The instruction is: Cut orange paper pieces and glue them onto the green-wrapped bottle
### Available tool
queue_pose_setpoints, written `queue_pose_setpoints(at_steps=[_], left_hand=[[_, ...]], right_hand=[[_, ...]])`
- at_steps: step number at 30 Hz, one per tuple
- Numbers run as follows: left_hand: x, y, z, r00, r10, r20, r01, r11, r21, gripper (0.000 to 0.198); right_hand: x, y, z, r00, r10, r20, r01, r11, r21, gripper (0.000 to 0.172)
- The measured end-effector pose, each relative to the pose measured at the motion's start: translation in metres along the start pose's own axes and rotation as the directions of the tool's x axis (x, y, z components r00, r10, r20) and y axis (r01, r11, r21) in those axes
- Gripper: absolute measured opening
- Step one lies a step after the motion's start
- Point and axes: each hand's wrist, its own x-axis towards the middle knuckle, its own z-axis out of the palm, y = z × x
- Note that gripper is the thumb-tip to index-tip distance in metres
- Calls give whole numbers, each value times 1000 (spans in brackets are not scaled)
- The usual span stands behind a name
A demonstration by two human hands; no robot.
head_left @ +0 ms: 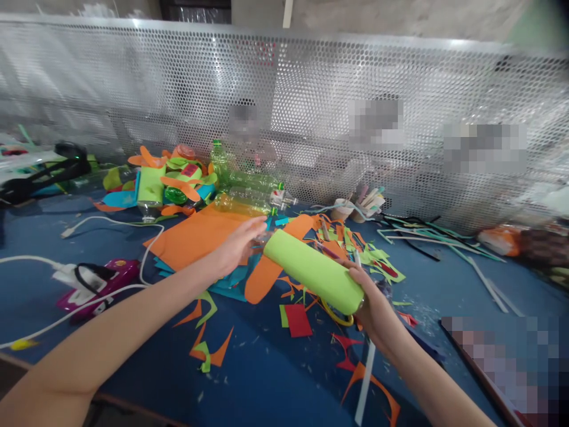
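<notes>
A plastic bottle wrapped in lime green paper (315, 273) is tilted across the middle, its neck toward the upper left. Orange rounded flaps (263, 277) stick out on both sides near its neck. My right hand (362, 290) is closed round the bottle's base end. My left hand (243, 242) is at the neck end, its fingers stretched and apart; whether it touches the neck I cannot tell. Behind my left hand lie orange sheets (191, 237) on top of blue sheets (229, 287). A small red paper piece (298, 320) lies below the bottle.
Decorated bottles (151, 187) are heaped at the back left beside clear green bottles (249, 181). A purple power strip (120, 273) with white cables sits left. Paper scraps (217, 350) litter the blue table (160, 379). Cups of sticks (368, 204) stand before the perforated metal screen (311, 89).
</notes>
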Motion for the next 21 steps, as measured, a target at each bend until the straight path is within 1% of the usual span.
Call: queue_pose_setpoints(at_steps=[2,4,6,8,11,13,15,18,21], left_hand=[[-1,-2,-1,1000,7,30,-9,998,66,36],[0,-5,-4,999,9,32,-13,995,98,30],[4,-8,-8,999,42,-24,-38,992,117,26],[10,-10,-14,989,102,-108,-86,986,141,26],[20,-15,-23,961,191,-198,-154,970,188,26],[27,-19,-30,942,238,-236,-180,953,243,25],[33,-24,-38,918,293,-268,-199,924,326,25],[43,-31,-47,882,372,-291,-210,860,465,23],[55,-35,-52,857,431,-280,-199,780,593,21]], right_hand=[[3,0,0,999,25,-29,-24,999,30,40],[5,1,0,999,23,-29,-19,993,117,41],[7,3,-1,1000,-8,-3,8,983,184,40],[7,4,-2,999,-40,8,38,980,196,36],[5,6,-1,994,-108,5,107,990,94,35],[3,9,0,986,-163,22,163,986,-19,38],[3,13,1,980,-192,55,197,973,-117,43],[6,19,0,976,-202,83,215,955,-202,48],[10,23,-2,975,-198,101,217,944,-247,48]])
